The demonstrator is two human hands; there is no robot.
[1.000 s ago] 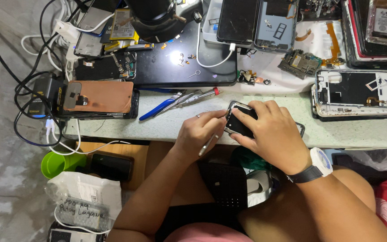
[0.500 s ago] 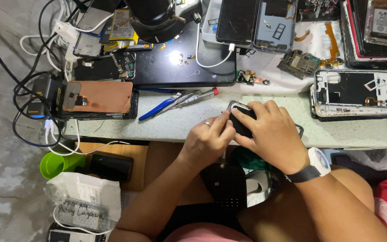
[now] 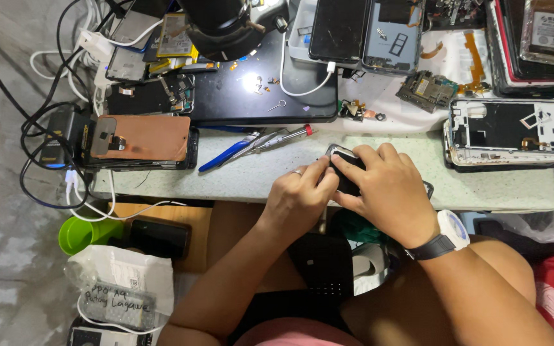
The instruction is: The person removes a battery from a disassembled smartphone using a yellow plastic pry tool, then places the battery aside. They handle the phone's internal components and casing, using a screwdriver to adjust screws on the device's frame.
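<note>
A single head-worn camera looks almost straight down from above the seated person, at moderate closeness. The pale speckled stone-like worktable (image 3: 495,182) runs across the upper half of the view, its near edge at mid-height and its far edge out of view; below that edge the forearms, lap and grey floor show.

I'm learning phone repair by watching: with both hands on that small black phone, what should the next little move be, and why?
Probably steady the small black phone flat on the pale green bench top: the right hand covers it, the left hand pinches its near edge, and it sits near the bench's front edge.
</note>
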